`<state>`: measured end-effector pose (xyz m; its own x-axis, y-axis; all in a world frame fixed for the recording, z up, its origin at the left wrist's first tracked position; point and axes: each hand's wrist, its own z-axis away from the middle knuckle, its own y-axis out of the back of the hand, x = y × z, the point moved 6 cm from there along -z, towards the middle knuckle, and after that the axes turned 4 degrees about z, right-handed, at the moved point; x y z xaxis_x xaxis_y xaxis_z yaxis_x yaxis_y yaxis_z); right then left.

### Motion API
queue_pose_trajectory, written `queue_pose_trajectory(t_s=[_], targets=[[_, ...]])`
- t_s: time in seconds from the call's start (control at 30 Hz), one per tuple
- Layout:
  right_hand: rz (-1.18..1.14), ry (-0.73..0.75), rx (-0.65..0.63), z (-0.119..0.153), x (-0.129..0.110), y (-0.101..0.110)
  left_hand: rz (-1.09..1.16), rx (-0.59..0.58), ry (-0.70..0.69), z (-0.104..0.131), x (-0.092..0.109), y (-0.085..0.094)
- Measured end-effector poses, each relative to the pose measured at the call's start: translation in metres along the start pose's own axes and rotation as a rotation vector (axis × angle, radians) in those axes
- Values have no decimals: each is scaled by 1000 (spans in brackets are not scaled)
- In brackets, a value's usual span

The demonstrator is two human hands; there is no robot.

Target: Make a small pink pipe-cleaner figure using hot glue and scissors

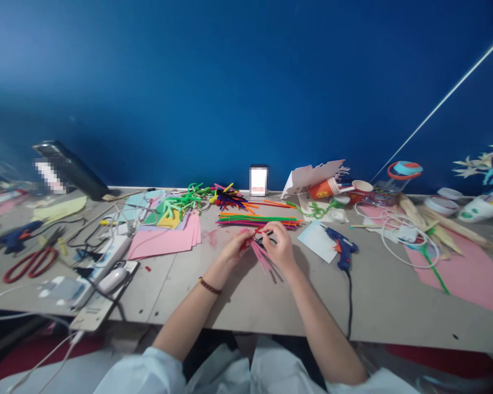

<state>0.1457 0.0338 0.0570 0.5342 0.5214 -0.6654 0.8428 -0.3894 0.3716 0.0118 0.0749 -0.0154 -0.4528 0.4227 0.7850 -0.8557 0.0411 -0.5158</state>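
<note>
My left hand (235,246) is closed around the upper end of a small bunch of pink pipe cleaners (262,256), whose loose ends fan down over the table. Close beside it, the fingertips of my right hand (281,250) pinch a short red pipe cleaner (259,231) at the top of the bunch. Between the hands shows a dark looped handle (273,241), perhaps of scissors, mostly covered by my fingers. Just beyond lies a bundle of pipe cleaners (254,220) in green, orange and purple.
A blue glue gun (343,246) rests at the right on pale blue paper (317,241). Pink sheets (164,241), a power strip (102,268) and red-handled scissors (32,264) lie at the left. A phone (258,180) stands against the blue wall.
</note>
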Motion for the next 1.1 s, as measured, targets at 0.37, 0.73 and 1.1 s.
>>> queue_pose_trajectory(t_s=[0.37, 0.73, 1.1], targets=[[-85, -283, -26, 2, 21, -2, 209, -12, -33, -3, 2, -1], [-744, -963, -205, 20, 60, -20, -174, -357, -67, 16, 9, -25], [-342, -658, -240, 9, 56, -7, -523, -359, -36, 17, 6, -27]])
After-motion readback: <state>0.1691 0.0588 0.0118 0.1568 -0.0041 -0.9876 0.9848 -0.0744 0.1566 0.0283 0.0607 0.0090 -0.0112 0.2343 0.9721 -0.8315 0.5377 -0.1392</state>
